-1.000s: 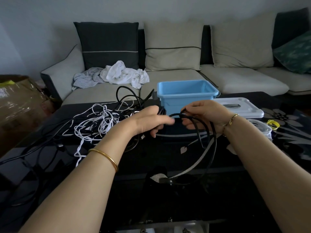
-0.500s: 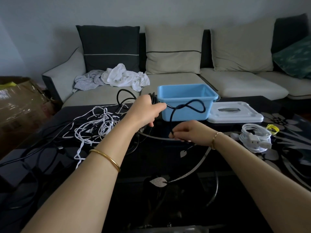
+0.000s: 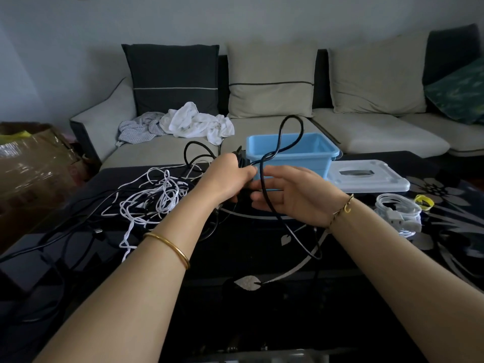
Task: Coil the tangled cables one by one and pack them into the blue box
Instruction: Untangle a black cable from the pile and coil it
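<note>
Coiling of the black cable (image 3: pixel 263 184) goes on, one more turn in progress.

Change over the last half second: the right hand (image 3: pixel 290 197) has come up from low over the table (image 3: pixel 230 252) and now sits just beside the left hand (image 3: pixel 230 176). The slack it drew has gone with it. The loop that lay low in front of the blue box (image 3: pixel 293 150) now stands tall above the box's near rim, twisted into a figure-eight.

Grip, left: fingers curled tight around the gathered black turns, held in the air just left of the box.

Grip, right: fingers fairly straight and apart, with the cable running down across them to a hanging bight near the table edge. It looks draped, not clamped.

Reading: the new turn is being handed to the left hand's bundle. The twist in the raised loop may need turning out before it lies flat.

Progress: the box looks empty from here. One white coil (image 3: pixel 395 213) lies finished on the right, near the lid (image 3: pixel 366 176) and a yellow band (image 3: pixel 423 201). The white tangle (image 3: pixel 157 195) and dark leads on the left remain unsorted. Early in the task, by my judgement.
</note>
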{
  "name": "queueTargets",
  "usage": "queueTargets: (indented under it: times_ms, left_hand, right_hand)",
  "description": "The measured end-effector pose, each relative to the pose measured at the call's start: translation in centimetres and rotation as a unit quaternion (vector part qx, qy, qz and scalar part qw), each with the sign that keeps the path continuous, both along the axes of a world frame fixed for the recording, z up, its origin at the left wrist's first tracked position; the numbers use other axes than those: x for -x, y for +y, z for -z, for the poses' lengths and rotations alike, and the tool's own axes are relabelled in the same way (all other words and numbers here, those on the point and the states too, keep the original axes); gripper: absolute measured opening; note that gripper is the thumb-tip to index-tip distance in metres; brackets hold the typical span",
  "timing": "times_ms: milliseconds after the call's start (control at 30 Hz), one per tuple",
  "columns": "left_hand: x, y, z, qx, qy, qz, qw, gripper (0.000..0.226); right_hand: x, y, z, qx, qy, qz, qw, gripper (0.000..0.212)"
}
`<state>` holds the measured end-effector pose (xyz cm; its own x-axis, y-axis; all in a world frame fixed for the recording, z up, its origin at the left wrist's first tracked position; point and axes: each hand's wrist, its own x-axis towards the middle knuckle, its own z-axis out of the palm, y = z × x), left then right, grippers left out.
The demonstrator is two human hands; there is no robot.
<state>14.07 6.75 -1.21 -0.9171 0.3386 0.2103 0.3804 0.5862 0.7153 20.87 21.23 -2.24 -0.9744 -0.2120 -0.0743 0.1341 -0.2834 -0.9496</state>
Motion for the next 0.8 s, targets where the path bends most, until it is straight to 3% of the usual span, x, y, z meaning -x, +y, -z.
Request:
queueTargets:
  times_ms: [67, 133, 167, 233, 300, 400, 467, 567, 633, 733, 800]
  left_hand:
    - [-0.1, -0.2, 0.1, 0.052, 0.018, -0.01, 0.998, 0.028]
    - [-0.2, -0.4, 0.0, 0.084, 0.024, -0.006, 0.996, 0.029]
    - [-0.2, -0.6, 0.0, 0.095, 0.018, -0.002, 0.995, 0.028]
    - [-0.4, -0.9, 0.0, 0.102, -0.019, 0.02, 0.994, 0.026]
    - [-0.9, -1.1, -0.2, 0.119, -0.08, 0.067, 0.987, 0.021]
    - [-2.0, -1.0, -0.6, 0.159, -0.173, 0.17, 0.957, 0.011]
    - [-2.8, -1.0, -1.3, 0.149, -0.209, 0.222, 0.941, 0.013]
    - [-3.8, -1.3, -2.7, 0.048, -0.238, 0.28, 0.929, 0.023]
    - [-4.0, -1.6, -3.5, -0.051, -0.258, 0.296, 0.918, 0.03]
    - [-3.5, -1.8, -4.0, -0.207, -0.291, 0.275, 0.892, 0.037]
    - [-2.9, -1.9, -4.0, -0.306, -0.321, 0.238, 0.864, 0.037]
  right_hand:
    - [-0.6, -0.4, -0.7, -0.059, 0.003, 0.001, 0.998, 0.012]
    - [-0.6, -0.6, -1.1, -0.178, 0.052, 0.072, 0.98, 0.011]
    - [-0.4, -0.4, -1.3, -0.256, 0.092, 0.129, 0.954, 0.012]
    - [0.0, 0.3, -1.7, -0.401, 0.181, 0.25, 0.863, 0.012]
    - [0.2, 1.2, -1.9, -0.468, 0.242, 0.339, 0.779, 0.012]
    - [0.7, 2.1, -1.4, -0.496, 0.25, 0.391, 0.734, 0.008]
    - [1.3, 2.8, -0.6, -0.511, 0.226, 0.397, 0.728, 0.009]
    - [2.3, 3.9, 1.1, -0.556, 0.194, 0.342, 0.733, 0.012]
    - [2.7, 3.9, 2.4, -0.547, 0.185, 0.244, 0.779, 0.019]
    - [2.5, 2.8, 4.1, -0.422, 0.151, 0.083, 0.89, 0.021]
    - [2.4, 2.4, 4.4, -0.397, 0.123, 0.014, 0.909, 0.02]
